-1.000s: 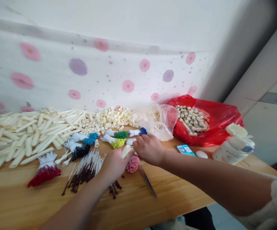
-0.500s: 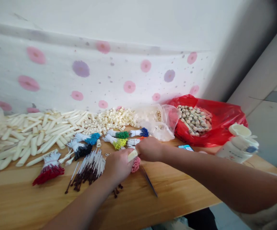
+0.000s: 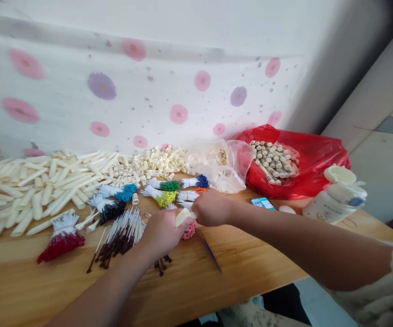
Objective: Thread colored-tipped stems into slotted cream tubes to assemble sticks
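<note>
Head view of a wooden worktop (image 3: 237, 272) set against a flower-patterned sheet (image 3: 142, 91). The left hand (image 3: 162, 234) has its grip pressed around a cream plastic tube (image 3: 182, 216), whose free end points up and to the right, above the middle of the worktop. The right hand (image 3: 212, 208) meets it at that end, fingers curled close together at the tube's tip (whether they pinch anything cannot be told). Just below the two hands lies a pink-tipped bundle (image 3: 189, 230), partly hidden by them. Left of the left hand lies a loose heap of brown-tipped sticks (image 3: 121, 236), and farther left a red-tipped bundle (image 3: 60, 240). Behind the hands lie yellow (image 3: 164, 198), green (image 3: 169, 185) and blue (image 3: 196, 182) bundles. A pile of cream tubes (image 3: 36, 186) fills the far left; small cream caps (image 3: 155, 163) lie beside it. At the right, a red bag (image 3: 312, 168) holds round pieces, near a phone (image 3: 262, 203) and a white bottle (image 3: 332, 200).
</note>
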Demonstrator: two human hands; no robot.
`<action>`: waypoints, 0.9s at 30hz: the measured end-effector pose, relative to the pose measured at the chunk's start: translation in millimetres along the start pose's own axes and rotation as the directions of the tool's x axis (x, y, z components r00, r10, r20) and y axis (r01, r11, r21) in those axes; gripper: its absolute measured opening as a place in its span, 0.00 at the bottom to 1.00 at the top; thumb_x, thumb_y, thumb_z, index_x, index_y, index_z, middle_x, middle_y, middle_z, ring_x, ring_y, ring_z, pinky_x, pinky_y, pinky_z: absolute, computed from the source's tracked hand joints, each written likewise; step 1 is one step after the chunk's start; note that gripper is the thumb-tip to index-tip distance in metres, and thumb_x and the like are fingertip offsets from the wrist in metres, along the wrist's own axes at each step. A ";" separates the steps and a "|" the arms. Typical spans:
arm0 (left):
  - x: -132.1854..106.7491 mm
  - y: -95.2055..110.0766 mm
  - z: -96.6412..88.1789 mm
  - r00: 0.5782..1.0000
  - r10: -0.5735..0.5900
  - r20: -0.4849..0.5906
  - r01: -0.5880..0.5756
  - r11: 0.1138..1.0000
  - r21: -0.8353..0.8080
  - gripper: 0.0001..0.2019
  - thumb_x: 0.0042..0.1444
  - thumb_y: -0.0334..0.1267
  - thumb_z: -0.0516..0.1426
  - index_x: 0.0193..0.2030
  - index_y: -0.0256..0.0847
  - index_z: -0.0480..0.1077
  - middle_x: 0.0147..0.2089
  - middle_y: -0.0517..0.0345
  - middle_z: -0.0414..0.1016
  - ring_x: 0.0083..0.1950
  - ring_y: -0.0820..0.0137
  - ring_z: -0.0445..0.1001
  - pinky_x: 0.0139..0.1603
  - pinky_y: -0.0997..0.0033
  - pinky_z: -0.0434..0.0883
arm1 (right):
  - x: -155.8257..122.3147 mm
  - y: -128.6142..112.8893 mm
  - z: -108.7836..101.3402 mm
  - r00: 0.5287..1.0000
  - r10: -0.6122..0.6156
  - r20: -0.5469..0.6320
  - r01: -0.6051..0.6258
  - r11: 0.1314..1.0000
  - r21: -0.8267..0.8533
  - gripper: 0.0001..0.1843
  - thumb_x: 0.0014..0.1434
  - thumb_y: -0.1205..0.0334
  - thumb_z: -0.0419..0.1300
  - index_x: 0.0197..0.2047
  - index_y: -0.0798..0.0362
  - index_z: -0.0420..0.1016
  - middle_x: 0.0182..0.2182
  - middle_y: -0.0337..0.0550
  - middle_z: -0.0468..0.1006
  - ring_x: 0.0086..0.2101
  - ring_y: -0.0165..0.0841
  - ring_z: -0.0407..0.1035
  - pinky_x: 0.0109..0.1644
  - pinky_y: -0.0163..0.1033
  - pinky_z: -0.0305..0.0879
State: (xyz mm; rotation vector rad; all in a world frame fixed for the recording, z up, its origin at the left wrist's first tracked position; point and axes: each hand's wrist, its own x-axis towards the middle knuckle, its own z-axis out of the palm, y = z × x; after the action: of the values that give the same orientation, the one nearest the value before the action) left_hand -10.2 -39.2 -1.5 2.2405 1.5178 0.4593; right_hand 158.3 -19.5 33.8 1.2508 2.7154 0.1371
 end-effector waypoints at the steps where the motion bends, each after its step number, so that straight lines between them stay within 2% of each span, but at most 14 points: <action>1: 0.4 -1.6 0.5 1.000 -0.016 -0.012 0.016 1.000 -0.012 0.19 0.57 0.51 0.49 0.37 0.40 0.74 0.33 0.51 0.78 0.35 0.59 0.74 0.32 0.69 0.61 | -0.1 1.1 -0.4 1.000 0.011 -0.015 -0.011 1.000 0.012 0.10 0.54 0.61 0.56 0.29 0.56 0.78 0.28 0.51 0.80 0.30 0.41 0.75 0.31 0.39 0.64; 3: 1.8 -5.2 1.2 0.997 -0.068 -0.048 0.065 0.996 -0.053 0.20 0.56 0.52 0.49 0.39 0.39 0.74 0.34 0.50 0.78 0.36 0.58 0.74 0.32 0.68 0.62 | -0.7 6.0 -1.0 0.998 0.017 -0.052 -0.015 0.999 0.037 0.11 0.56 0.58 0.57 0.33 0.56 0.77 0.31 0.50 0.80 0.33 0.40 0.74 0.34 0.39 0.65; 4: 2.6 -6.8 1.3 0.995 -0.085 -0.061 0.079 0.993 -0.092 0.20 0.56 0.52 0.50 0.39 0.39 0.74 0.34 0.50 0.78 0.36 0.58 0.74 0.32 0.68 0.63 | -1.2 9.4 -0.8 0.997 -0.021 -0.076 0.028 0.995 0.095 0.12 0.55 0.56 0.58 0.36 0.56 0.76 0.34 0.49 0.79 0.35 0.39 0.74 0.36 0.39 0.66; 6: 3.5 -8.6 1.1 0.997 -0.065 -0.051 0.053 0.977 -0.205 0.19 0.56 0.51 0.50 0.39 0.38 0.74 0.34 0.51 0.78 0.36 0.60 0.74 0.33 0.69 0.64 | -1.8 16.1 0.8 0.976 -0.112 -0.188 0.171 0.925 0.340 0.18 0.57 0.51 0.58 0.44 0.55 0.72 0.40 0.47 0.77 0.40 0.35 0.72 0.42 0.37 0.66; 7: 3.4 -8.5 0.8 0.999 -0.031 -0.028 0.022 0.964 -0.266 0.19 0.56 0.51 0.50 0.38 0.38 0.74 0.33 0.52 0.77 0.35 0.61 0.73 0.34 0.69 0.64 | -1.6 18.2 2.4 0.953 -0.108 -0.284 0.243 0.834 0.495 0.20 0.60 0.49 0.55 0.48 0.56 0.68 0.43 0.47 0.75 0.43 0.33 0.70 0.45 0.37 0.66; 9: 1.7 -6.6 0.6 0.998 0.057 0.039 -0.039 0.929 -0.369 0.18 0.57 0.50 0.50 0.35 0.39 0.74 0.31 0.55 0.77 0.33 0.64 0.72 0.34 0.70 0.65 | 0.2 17.8 6.0 0.886 0.035 -0.462 0.354 0.591 0.724 0.21 0.67 0.52 0.43 0.56 0.57 0.58 0.48 0.50 0.71 0.48 0.31 0.67 0.49 0.38 0.65; 10: 0.5 -5.3 0.9 0.994 0.088 0.064 -0.055 0.913 -0.404 0.17 0.57 0.49 0.50 0.34 0.39 0.74 0.31 0.56 0.76 0.33 0.65 0.72 0.34 0.71 0.65 | 1.9 15.2 7.6 0.857 0.122 -0.501 0.379 0.509 0.773 0.21 0.69 0.55 0.38 0.58 0.57 0.54 0.50 0.51 0.69 0.50 0.31 0.65 0.51 0.39 0.64; 11: -0.8 -4.1 1.3 0.992 0.101 0.079 -0.058 0.903 -0.425 0.17 0.57 0.49 0.50 0.34 0.40 0.74 0.31 0.57 0.77 0.33 0.65 0.72 0.35 0.71 0.65 | 3.9 11.4 8.6 0.835 0.181 -0.520 0.394 0.464 0.794 0.20 0.69 0.57 0.34 0.59 0.56 0.52 0.50 0.51 0.69 0.51 0.31 0.64 0.53 0.40 0.63; 13: -2.7 -2.5 2.9 0.992 0.089 0.085 -0.044 0.900 -0.433 0.16 0.57 0.48 0.51 0.35 0.40 0.74 0.32 0.57 0.78 0.35 0.64 0.73 0.37 0.70 0.66 | 8.2 2.5 8.7 0.822 0.210 -0.529 0.397 0.454 0.798 0.19 0.69 0.59 0.34 0.59 0.56 0.51 0.48 0.51 0.70 0.51 0.31 0.64 0.54 0.41 0.62; 16: -3.3 -2.3 5.7 0.997 0.040 0.068 -0.009 0.915 -0.403 0.16 0.56 0.49 0.52 0.35 0.40 0.74 0.32 0.56 0.78 0.35 0.63 0.73 0.37 0.69 0.66 | 12.3 -7.1 6.1 0.797 0.211 -0.566 0.411 0.498 0.764 0.17 0.68 0.60 0.36 0.57 0.57 0.52 0.45 0.50 0.71 0.49 0.31 0.65 0.53 0.41 0.62; 18: -2.9 -2.2 7.1 0.999 0.017 0.049 0.004 0.918 -0.396 0.16 0.56 0.49 0.51 0.34 0.40 0.73 0.31 0.56 0.78 0.34 0.63 0.73 0.36 0.69 0.65 | 13.2 -9.1 5.0 0.763 0.219 -0.608 0.440 0.512 0.737 0.16 0.68 0.62 0.37 0.56 0.57 0.52 0.45 0.51 0.71 0.49 0.31 0.66 0.53 0.41 0.62; 21: -3.2 -1.1 7.3 0.999 -0.011 0.030 0.021 0.929 -0.368 0.15 0.55 0.49 0.52 0.31 0.40 0.72 0.29 0.57 0.77 0.32 0.64 0.73 0.34 0.70 0.65 | 12.9 -8.1 5.8 0.755 0.245 -0.608 0.427 0.520 0.740 0.14 0.67 0.65 0.37 0.54 0.55 0.53 0.45 0.50 0.71 0.48 0.31 0.66 0.53 0.42 0.62; 24: -4.7 0.5 4.8 0.998 0.004 0.057 0.016 0.935 -0.353 0.17 0.55 0.50 0.51 0.27 0.40 0.70 0.26 0.58 0.75 0.30 0.66 0.71 0.33 0.70 0.64 | 12.7 -7.4 7.1 0.753 0.290 -0.591 0.412 0.492 0.767 0.13 0.66 0.68 0.37 0.51 0.55 0.55 0.45 0.50 0.72 0.48 0.31 0.67 0.53 0.41 0.62; 27: -5.2 1.0 1.1 0.996 0.048 0.073 -0.018 0.927 -0.374 0.17 0.56 0.51 0.51 0.29 0.40 0.71 0.28 0.58 0.76 0.31 0.66 0.72 0.34 0.70 0.65 | 15.7 -8.6 7.9 0.728 0.313 -0.610 0.464 0.430 0.774 0.12 0.67 0.64 0.39 0.49 0.55 0.58 0.43 0.49 0.73 0.47 0.30 0.68 0.53 0.41 0.63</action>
State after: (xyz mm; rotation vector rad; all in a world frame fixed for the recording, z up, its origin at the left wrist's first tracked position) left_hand -10.8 -44.5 -2.2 1.9633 1.2326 0.6046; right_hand 143.2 -13.0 23.3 1.4185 3.6563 -1.4278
